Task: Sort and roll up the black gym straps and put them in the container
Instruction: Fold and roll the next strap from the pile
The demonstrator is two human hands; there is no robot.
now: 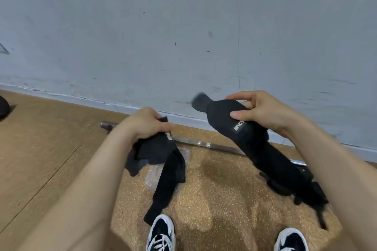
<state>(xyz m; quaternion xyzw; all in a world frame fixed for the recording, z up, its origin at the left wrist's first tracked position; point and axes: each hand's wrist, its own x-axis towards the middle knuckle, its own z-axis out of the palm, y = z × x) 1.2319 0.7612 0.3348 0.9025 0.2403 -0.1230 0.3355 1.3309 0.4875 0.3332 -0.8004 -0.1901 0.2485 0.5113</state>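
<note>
Two hands are up in front of the person, each with a fistful of black webbing. The left hand [146, 122] is clenched round the top of the left strap [163, 161], which hangs down in a crumpled bunch with one long tail reaching almost to the left shoe [161, 232]. Whether that bunch is one strap or several folded together, I cannot tell. The right hand [263, 110] grips the right strap [257, 144] near its upper end, thumb pressed just above a small label with white letters. This strap slants down to the right, held clear of the floor [220, 179]. Its top tip is blurred against the wall [183, 36], and its lower end breaks into a dark, smeared tangle with thin tails, so a count there is not possible either.

There is one container [184, 154], clear plastic, lying on the floor directly below the left strap. Most of it is hidden behind the hanging webbing, and only bits of its edge show. One metal bar [206, 145] lies along the foot of the wall, and both straps cross in front of it. There are two shoes, the right shoe [291, 240] cut off by the bottom edge. One dark thing [3, 108] is cut off at the far left, too little showing to identify.
</note>
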